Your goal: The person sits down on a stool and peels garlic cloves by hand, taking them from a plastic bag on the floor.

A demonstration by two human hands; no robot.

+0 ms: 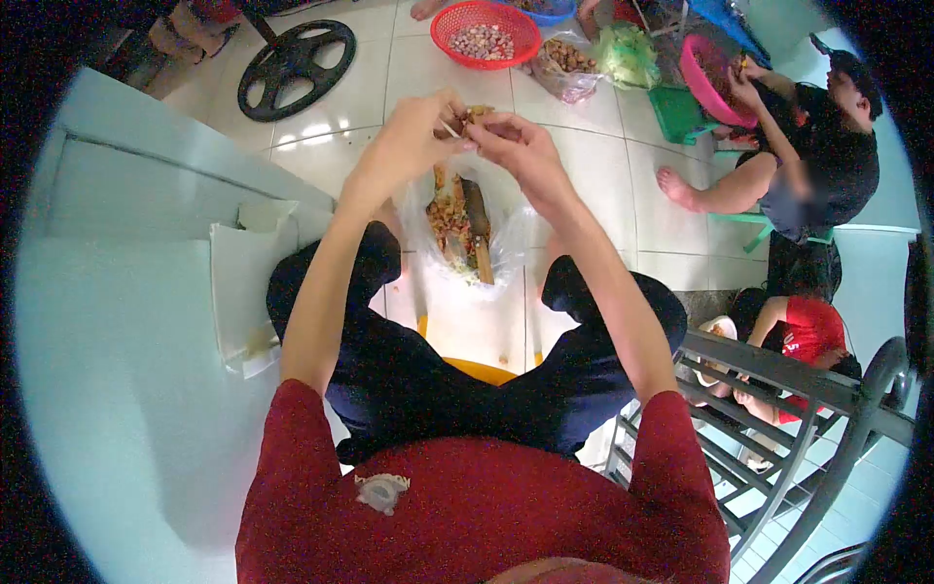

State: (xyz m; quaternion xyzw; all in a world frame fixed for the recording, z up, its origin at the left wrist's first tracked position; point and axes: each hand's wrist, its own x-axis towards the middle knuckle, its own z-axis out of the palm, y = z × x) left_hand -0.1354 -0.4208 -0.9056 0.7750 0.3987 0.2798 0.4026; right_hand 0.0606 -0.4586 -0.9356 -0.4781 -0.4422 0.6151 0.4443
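My left hand [416, 131] and my right hand [520, 156] meet over a plastic bag, fingertips pinched together. Between them is a small yellow-brown piece [477, 114], partly hidden by the fingers; its kind I cannot make out. A thin pale strip shows by the left fingertips. Below the hands, the clear plastic bag [506, 229] lies open on the floor with chopped reddish-brown scraps [448, 219] in it. A knife [480, 229] with a dark blade and a wooden handle rests on the scraps, its handle toward me.
A red basket [448, 39] of small pale round pieces stands ahead, beside a bag of brown pieces [569, 58] and green leaves [626, 56]. One person [817, 146] sits right with a pink basket [696, 73]; another [812, 336] is behind a metal rack [778, 375]. A black wheel-shaped base [297, 70] stands left.
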